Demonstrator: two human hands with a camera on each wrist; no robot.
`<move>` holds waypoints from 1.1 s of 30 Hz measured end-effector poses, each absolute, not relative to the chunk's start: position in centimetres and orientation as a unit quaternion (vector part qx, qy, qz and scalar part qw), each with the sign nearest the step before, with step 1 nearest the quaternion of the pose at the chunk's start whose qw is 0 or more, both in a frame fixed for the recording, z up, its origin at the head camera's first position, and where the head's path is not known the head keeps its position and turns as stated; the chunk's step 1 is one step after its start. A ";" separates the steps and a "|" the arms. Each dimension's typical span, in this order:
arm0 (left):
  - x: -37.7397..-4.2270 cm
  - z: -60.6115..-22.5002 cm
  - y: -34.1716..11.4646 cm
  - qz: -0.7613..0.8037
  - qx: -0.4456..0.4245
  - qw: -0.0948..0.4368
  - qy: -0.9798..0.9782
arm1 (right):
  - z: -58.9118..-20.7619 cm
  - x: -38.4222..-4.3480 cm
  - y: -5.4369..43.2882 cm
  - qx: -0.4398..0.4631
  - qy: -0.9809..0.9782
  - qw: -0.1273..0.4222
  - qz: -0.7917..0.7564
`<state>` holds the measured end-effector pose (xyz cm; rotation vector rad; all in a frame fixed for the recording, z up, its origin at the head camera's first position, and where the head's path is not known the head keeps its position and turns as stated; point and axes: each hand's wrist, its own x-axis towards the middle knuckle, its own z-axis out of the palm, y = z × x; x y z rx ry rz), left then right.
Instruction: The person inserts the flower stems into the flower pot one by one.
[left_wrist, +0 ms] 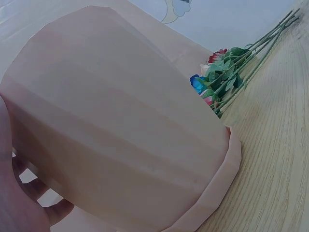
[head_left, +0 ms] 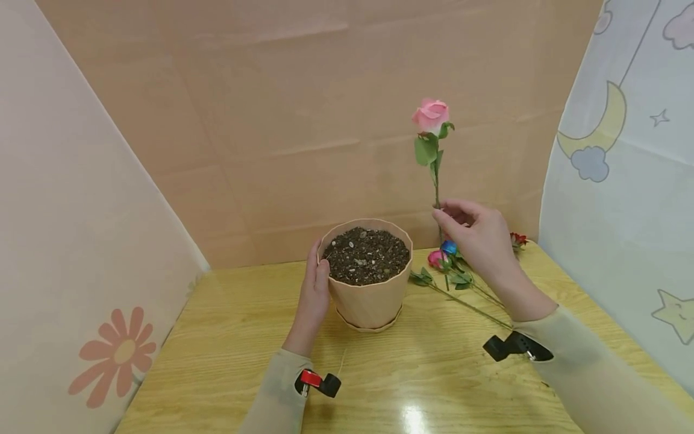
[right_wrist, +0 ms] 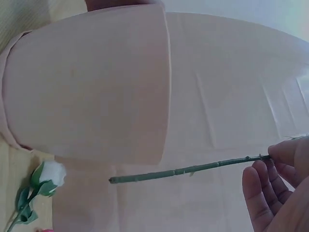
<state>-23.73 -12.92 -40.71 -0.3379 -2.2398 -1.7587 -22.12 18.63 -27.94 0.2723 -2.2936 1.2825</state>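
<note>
My left hand [head_left: 315, 286] holds the side of a peach flower pot [head_left: 368, 304], its thumb near the rim and fingers round the wall. Dark soil [head_left: 368, 256] with pale bits fills the pot. To the pot's right, my right hand [head_left: 477, 238] pinches the stem of a pink rose [head_left: 431, 117] between thumb and fingertips. The rose stands upright, bloom at the top, above the tabletop. In the right wrist view its bare green stem [right_wrist: 188, 170] points toward the pot, the lower end apart from it.
More roses lie on the wooden table [head_left: 228, 337] right of the pot, among them a magenta rose [head_left: 438, 259], a blue rose [head_left: 449, 247], a red flower [head_left: 518, 239] and a white rose [right_wrist: 50, 176]. A peach cloth [head_left: 271, 120] hangs behind; printed cloths flank both sides.
</note>
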 end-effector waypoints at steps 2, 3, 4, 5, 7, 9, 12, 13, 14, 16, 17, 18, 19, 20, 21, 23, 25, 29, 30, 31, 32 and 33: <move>-23.8 -40.8 -13.0 -0.610 -0.121 0.137 -0.771 | -27.4 -22.2 18.1 0.108 -0.834 0.247 0.481; -23.8 -40.8 -13.0 -0.611 -0.121 0.137 -0.770 | -27.2 -22.2 17.8 0.115 -0.829 0.245 0.490; -23.8 -40.8 -13.0 -0.612 -0.123 0.138 -0.769 | -27.0 -22.2 17.6 0.120 -0.824 0.245 0.496; -23.8 -40.8 -13.0 -0.611 -0.122 0.139 -0.769 | -26.8 -22.3 17.3 0.125 -0.820 0.245 0.502; -23.8 -40.7 -13.0 -0.611 -0.119 0.139 -0.771 | -26.4 -22.5 16.8 0.135 -0.811 0.249 0.512; -23.8 -40.7 -13.0 -0.610 -0.116 0.138 -0.772 | -25.9 -22.6 16.3 0.143 -0.803 0.256 0.518; -23.9 -40.6 -13.0 -0.610 -0.109 0.133 -0.773 | -25.2 -22.9 15.3 0.151 -0.795 0.264 0.525; -23.9 -40.6 -13.0 -0.611 -0.108 0.132 -0.773 | -24.9 -23.0 15.0 0.153 -0.791 0.265 0.529; -24.0 -40.6 -13.0 -0.613 -0.109 0.131 -0.772 | -24.6 -23.1 14.6 0.154 -0.789 0.266 0.532; -24.0 -40.6 -13.0 -0.613 -0.106 0.131 -0.772 | -24.1 -23.4 13.7 0.159 -0.782 0.265 0.541; -24.1 -40.6 -13.1 -0.613 -0.106 0.131 -0.772 | -23.9 -23.5 13.3 0.163 -0.779 0.266 0.544; -24.1 -40.6 -13.1 -0.614 -0.107 0.131 -0.771 | -23.8 -23.7 12.8 0.168 -0.776 0.268 0.546; -24.1 -40.7 -13.1 -0.613 -0.105 0.131 -0.772 | -23.7 -23.9 12.4 0.174 -0.772 0.269 0.549; -24.1 -40.7 -13.1 -0.612 -0.104 0.131 -0.773 | -23.7 -24.1 12.0 0.179 -0.768 0.271 0.552; -24.2 -40.7 -13.1 -0.612 -0.103 0.131 -0.773 | -23.7 -24.3 11.5 0.186 -0.763 0.271 0.557; -24.2 -40.7 -13.0 -0.612 -0.106 0.132 -0.773 | -23.9 -24.9 10.8 0.198 -0.755 0.271 0.564; -24.2 -40.7 -13.0 -0.612 -0.108 0.133 -0.772 | -24.2 -25.5 10.2 0.206 -0.748 0.273 0.569; -24.2 -40.8 -12.9 -0.614 -0.112 0.135 -0.769 | -25.1 -26.6 9.1 0.213 -0.746 0.278 0.567; -24.3 -40.8 -12.9 -0.614 -0.112 0.135 -0.769 | -25.3 -26.9 8.9 0.211 -0.748 0.278 0.565; -24.3 -40.9 -12.9 -0.615 -0.112 0.134 -0.769 | -25.5 -27.1 8.7 0.210 -0.750 0.278 0.563; -24.3 -40.9 -12.8 -0.615 -0.112 0.133 -0.769 | -25.7 -27.4 8.5 0.208 -0.752 0.279 0.559; -24.3 -40.9 -12.8 -0.616 -0.113 0.133 -0.768 | -25.9 -27.6 8.2 0.207 -0.756 0.279 0.555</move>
